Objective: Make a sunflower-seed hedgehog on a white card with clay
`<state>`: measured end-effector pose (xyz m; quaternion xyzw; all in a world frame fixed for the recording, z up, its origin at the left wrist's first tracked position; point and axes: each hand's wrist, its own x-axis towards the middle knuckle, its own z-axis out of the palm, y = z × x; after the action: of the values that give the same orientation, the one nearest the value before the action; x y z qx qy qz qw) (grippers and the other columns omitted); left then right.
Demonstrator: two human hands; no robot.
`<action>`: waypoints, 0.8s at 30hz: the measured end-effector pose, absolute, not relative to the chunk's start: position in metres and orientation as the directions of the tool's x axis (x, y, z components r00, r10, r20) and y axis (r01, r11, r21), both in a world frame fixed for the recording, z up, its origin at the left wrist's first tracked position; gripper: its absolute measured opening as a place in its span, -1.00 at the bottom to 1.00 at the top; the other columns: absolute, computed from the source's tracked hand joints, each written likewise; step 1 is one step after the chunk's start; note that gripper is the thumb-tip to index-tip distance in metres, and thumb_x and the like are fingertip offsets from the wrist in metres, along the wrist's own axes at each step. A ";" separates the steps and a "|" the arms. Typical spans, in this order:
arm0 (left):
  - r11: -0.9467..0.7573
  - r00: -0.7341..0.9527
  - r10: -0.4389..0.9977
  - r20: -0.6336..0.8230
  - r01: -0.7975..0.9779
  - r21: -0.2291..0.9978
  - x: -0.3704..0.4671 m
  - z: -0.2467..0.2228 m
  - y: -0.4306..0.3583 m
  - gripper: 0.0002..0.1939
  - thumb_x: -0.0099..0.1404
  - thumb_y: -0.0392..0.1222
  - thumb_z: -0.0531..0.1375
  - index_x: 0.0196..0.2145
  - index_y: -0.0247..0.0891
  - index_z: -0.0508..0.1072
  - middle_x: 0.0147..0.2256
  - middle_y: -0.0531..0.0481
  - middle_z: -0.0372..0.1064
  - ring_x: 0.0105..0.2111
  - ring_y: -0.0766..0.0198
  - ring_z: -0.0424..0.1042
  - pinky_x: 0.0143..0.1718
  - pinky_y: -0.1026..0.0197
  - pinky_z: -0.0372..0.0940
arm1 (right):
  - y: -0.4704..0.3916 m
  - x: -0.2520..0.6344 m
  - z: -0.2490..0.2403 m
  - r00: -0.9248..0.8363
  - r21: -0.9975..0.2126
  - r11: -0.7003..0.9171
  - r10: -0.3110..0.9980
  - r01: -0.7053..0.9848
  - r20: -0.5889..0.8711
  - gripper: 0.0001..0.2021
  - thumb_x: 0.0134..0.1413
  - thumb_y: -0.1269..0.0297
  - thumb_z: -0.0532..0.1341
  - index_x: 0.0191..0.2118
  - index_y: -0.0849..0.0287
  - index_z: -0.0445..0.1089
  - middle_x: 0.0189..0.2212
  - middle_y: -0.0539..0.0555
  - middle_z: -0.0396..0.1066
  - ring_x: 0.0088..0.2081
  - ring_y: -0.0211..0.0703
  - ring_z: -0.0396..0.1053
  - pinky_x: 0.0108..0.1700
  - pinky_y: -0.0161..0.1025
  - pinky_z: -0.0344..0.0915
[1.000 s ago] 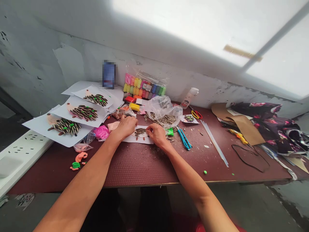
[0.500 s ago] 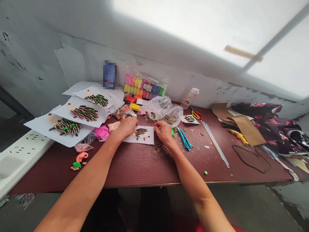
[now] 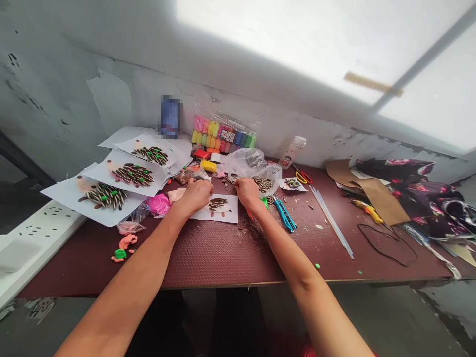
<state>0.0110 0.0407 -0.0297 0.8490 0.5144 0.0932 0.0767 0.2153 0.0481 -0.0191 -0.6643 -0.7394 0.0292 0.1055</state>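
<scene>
A white sheet [image 3: 230,214] lies on the table, bearing a clay hedgehog [image 3: 219,206] with dark-striped sunflower seeds stuck in its back. My left hand [image 3: 199,193] is over the left part of the sheet with its fingers curled; the fingertips are hidden. Just past the sheet's upper right corner, my right hand [image 3: 247,191] is closed beside the pile of sunflower seeds [image 3: 264,184], its fingertips pinched together. Whatever it holds is too small to make out. An open clear plastic bag [image 3: 247,161] lies behind the seeds.
Seed hedgehogs on paper sheets [image 3: 102,215] overlap at left, near a white power strip [image 3: 22,258]. Coloured clay packs [image 3: 223,136] stand at the back. A blue box cutter [image 3: 284,215], scissors [image 3: 303,176], a bottle [image 3: 293,151], glue sticks [image 3: 330,220] and a glue gun [image 3: 368,210] lie rightward.
My right hand has shifted slightly up and away from the sheet's right edge, towards the seed pile. My left hand has stayed nearly in place. The view has tilted very slightly.
</scene>
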 end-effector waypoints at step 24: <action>-0.451 0.446 0.892 0.077 0.864 0.224 0.012 -0.030 0.040 -0.67 0.28 -0.38 0.04 -0.23 -0.22 0.60 -0.10 -0.20 0.59 -0.04 -0.01 0.50 0.06 -0.04 0.20 | 0.020 0.236 -0.012 -0.110 -0.757 0.211 0.977 0.619 0.182 -0.90 -0.04 0.37 0.19 -0.36 0.18 0.44 -0.46 -0.05 0.43 -0.44 -0.27 0.28 -0.32 -0.34 0.20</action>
<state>0.0120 0.0399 -0.0297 0.8469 0.5182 0.0917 0.0759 0.2361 0.0198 -0.0119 -0.5716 -0.6978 0.2605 0.3441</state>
